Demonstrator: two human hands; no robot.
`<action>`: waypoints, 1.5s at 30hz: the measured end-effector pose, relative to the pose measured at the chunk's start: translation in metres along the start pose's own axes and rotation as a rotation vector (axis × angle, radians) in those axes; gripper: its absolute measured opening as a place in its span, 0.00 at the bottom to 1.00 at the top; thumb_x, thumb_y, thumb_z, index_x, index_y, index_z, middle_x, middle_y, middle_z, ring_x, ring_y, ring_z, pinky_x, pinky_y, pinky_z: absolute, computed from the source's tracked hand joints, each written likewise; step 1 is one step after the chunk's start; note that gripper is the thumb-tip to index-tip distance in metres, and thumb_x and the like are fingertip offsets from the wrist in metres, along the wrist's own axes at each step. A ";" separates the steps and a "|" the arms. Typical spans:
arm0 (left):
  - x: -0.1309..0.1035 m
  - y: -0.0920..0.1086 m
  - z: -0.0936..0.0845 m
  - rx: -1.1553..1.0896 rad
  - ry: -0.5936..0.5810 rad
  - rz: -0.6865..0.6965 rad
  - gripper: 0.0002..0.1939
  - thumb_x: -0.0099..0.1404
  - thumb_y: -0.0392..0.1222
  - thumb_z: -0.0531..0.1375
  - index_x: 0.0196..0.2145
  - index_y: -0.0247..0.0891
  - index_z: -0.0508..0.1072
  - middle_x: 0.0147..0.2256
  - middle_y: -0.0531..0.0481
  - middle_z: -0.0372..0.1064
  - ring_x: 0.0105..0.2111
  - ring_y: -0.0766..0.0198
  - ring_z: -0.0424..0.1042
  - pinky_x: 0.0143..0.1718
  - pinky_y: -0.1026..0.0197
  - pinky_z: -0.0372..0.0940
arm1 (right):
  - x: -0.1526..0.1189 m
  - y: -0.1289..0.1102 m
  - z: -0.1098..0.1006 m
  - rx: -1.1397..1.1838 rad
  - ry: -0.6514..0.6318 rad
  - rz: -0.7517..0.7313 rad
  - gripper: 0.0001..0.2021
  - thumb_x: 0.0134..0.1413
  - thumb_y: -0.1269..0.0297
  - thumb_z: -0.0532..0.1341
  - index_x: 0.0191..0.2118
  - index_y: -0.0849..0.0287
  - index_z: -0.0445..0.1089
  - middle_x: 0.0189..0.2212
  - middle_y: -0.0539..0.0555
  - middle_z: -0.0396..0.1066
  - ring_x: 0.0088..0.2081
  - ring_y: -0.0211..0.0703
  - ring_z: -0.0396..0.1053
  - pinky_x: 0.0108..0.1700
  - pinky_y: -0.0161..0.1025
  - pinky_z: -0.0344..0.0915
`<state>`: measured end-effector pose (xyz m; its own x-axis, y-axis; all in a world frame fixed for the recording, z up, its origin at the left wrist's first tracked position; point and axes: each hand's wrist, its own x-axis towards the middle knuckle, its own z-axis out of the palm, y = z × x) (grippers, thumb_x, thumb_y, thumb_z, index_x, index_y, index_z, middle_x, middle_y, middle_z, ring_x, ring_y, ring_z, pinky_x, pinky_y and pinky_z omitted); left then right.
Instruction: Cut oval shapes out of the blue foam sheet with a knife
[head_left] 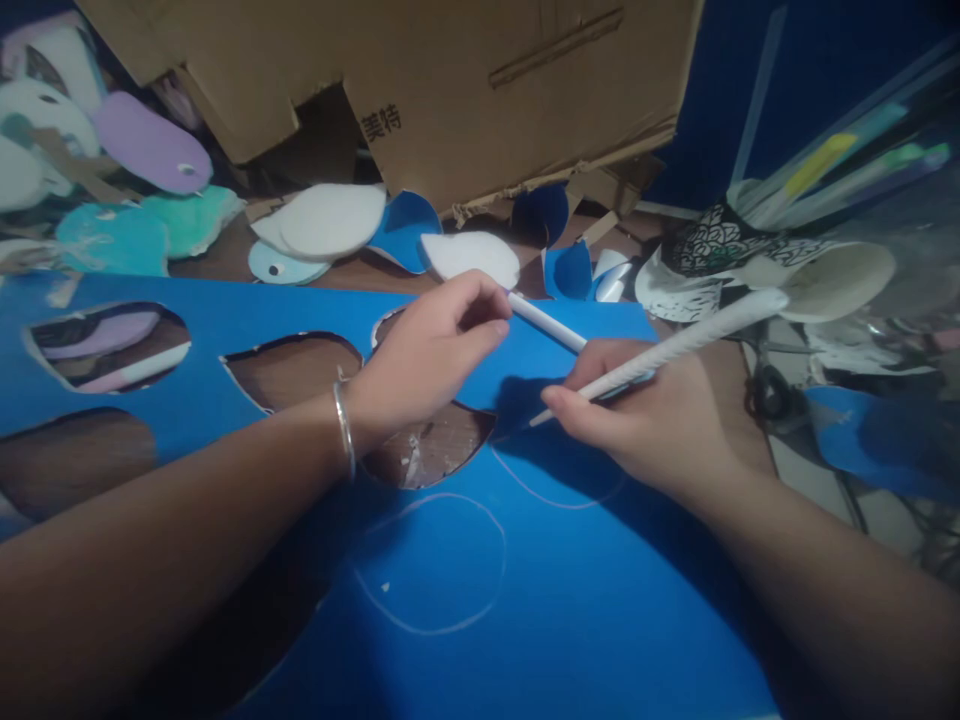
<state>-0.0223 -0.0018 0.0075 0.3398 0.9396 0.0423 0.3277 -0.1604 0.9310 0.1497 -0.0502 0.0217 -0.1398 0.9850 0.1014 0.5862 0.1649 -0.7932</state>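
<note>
My right hand (637,420) grips a white pen (697,335) with a spiral-patterned barrel. Its tip points down at a blue sheet (600,620), close to a pale curved outline (555,497) partly in shadow. My left hand (427,355), with a silver bangle at the wrist, is over the sheet beside a cut-out hole (427,450). Its thumb and forefinger curl towards each other; anything between them is hidden. A white stick (547,322) runs from near those fingertips towards my right hand. A round pale outline (431,563) is drawn lower on the sheet.
Several more leaf-shaped and oval holes open the sheet's left side. Behind it lie white cut-outs (334,222), blue curled pieces (409,230), a purple fish shape (154,142) and a cardboard box (465,90). At right stands a patterned pen holder (709,240) with several markers.
</note>
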 end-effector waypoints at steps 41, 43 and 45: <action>0.000 0.001 0.001 0.045 0.002 0.009 0.03 0.57 0.33 0.53 0.29 0.38 0.65 0.26 0.54 0.61 0.27 0.68 0.60 0.25 0.63 0.54 | 0.006 0.002 -0.010 -0.054 -0.089 -0.012 0.10 0.42 0.64 0.64 0.18 0.57 0.64 0.12 0.48 0.63 0.15 0.34 0.58 0.15 0.34 0.50; 0.000 0.001 0.001 0.043 0.002 0.007 0.03 0.57 0.33 0.53 0.29 0.38 0.65 0.26 0.54 0.61 0.26 0.68 0.60 0.24 0.63 0.54 | 0.007 0.003 -0.010 -0.052 -0.094 -0.019 0.10 0.42 0.65 0.64 0.18 0.57 0.64 0.13 0.48 0.63 0.15 0.33 0.58 0.15 0.34 0.50; 0.000 0.001 0.001 0.038 0.002 0.004 0.03 0.57 0.33 0.53 0.29 0.38 0.65 0.26 0.54 0.61 0.26 0.68 0.59 0.24 0.63 0.54 | 0.007 0.003 -0.010 -0.051 -0.105 -0.024 0.10 0.42 0.64 0.63 0.18 0.57 0.64 0.13 0.48 0.63 0.15 0.33 0.59 0.15 0.34 0.50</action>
<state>-0.0208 -0.0023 0.0083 0.3399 0.9393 0.0470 0.3596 -0.1760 0.9163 0.1586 -0.0423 0.0261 -0.2354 0.9704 0.0544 0.6211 0.1933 -0.7595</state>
